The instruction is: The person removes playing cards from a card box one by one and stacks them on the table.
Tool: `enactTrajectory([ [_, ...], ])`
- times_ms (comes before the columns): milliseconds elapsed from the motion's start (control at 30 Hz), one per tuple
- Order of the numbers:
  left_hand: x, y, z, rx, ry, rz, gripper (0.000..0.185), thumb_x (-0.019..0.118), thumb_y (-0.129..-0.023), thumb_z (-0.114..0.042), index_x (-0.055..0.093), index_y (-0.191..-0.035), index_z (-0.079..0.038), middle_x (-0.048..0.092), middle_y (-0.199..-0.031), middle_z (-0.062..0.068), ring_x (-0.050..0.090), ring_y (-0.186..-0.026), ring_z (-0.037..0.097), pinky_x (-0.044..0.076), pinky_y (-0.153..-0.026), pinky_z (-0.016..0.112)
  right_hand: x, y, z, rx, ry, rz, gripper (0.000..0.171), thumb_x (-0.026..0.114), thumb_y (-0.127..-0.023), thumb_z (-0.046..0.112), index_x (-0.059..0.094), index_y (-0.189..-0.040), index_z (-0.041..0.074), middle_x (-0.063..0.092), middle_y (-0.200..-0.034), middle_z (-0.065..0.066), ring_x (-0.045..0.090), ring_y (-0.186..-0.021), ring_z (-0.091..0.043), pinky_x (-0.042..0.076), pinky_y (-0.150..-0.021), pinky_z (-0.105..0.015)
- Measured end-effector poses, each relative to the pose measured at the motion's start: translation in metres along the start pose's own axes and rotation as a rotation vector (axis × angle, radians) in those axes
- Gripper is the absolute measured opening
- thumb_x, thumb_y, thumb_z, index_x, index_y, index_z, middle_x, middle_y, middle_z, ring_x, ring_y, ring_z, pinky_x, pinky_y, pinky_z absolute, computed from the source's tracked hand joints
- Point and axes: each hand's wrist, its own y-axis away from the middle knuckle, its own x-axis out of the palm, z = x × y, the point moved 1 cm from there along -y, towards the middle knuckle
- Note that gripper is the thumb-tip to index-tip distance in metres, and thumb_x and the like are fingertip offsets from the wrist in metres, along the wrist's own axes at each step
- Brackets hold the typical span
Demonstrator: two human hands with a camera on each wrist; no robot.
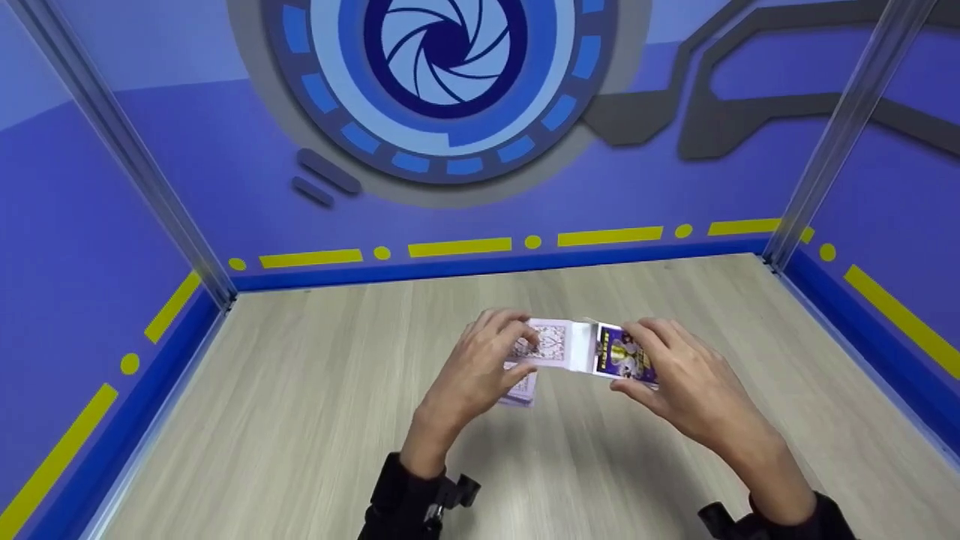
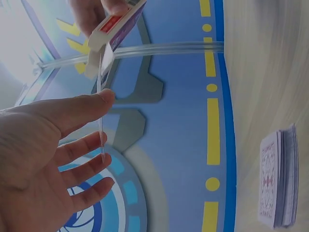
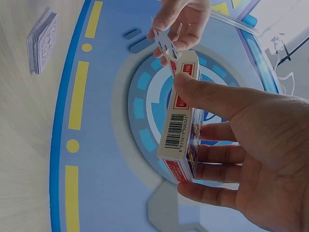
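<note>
My right hand grips a purple card box by its sides, thumb on one narrow face with the barcode. The box's open flap end points left. My left hand pinches a playing card at the box's mouth. The left wrist view shows that card edge-on between thumb and fingers, with the box just beyond it. A stack of cards lies face down on the table below my left hand; it also appears as the stack and the stack in the wrist views.
The wood-grain table is walled on three sides by blue panels with yellow dashes. Metal posts stand at the back corners. A blue rim runs along the table's far edge.
</note>
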Motion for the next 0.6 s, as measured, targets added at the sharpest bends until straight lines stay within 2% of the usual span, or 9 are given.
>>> enactTrajectory([
  [300,-0.008,0.004,0.017,-0.058,0.028,0.012,0.022,0.083,-0.089,-0.014,0.070,-0.106,-0.014,0.059,-0.142,0.010,0.049,-0.137,0.028,0.038,-0.114,0.049,0.000,0.000,-0.001,0.014,0.019,-0.011,0.068,0.090,-0.080,0.036,0.062,-0.133,0.004,0.063,-0.124,-0.016,0.062,-0.105,-0.031,0.053,-0.080,-0.050],
  [467,-0.007,0.005,0.024,-0.096,0.029,0.031,0.020,0.082,-0.089,-0.012,0.070,-0.105,-0.014,0.059,-0.143,0.010,0.049,-0.138,0.029,0.039,-0.113,0.051,-0.002,0.001,-0.002,0.024,0.031,-0.014,0.068,0.089,-0.081,0.037,0.062,-0.134,0.004,0.063,-0.124,-0.016,0.063,-0.106,-0.033,0.053,-0.082,-0.053],
  [600,-0.002,0.006,0.030,-0.153,0.025,0.070,0.018,0.080,-0.090,-0.010,0.071,-0.105,-0.015,0.058,-0.144,0.010,0.049,-0.139,0.029,0.038,-0.113,0.050,-0.002,0.000,-0.003,0.026,0.038,-0.020,0.068,0.089,-0.081,0.038,0.062,-0.133,0.004,0.064,-0.124,-0.016,0.063,-0.107,-0.033,0.054,-0.082,-0.054],
])
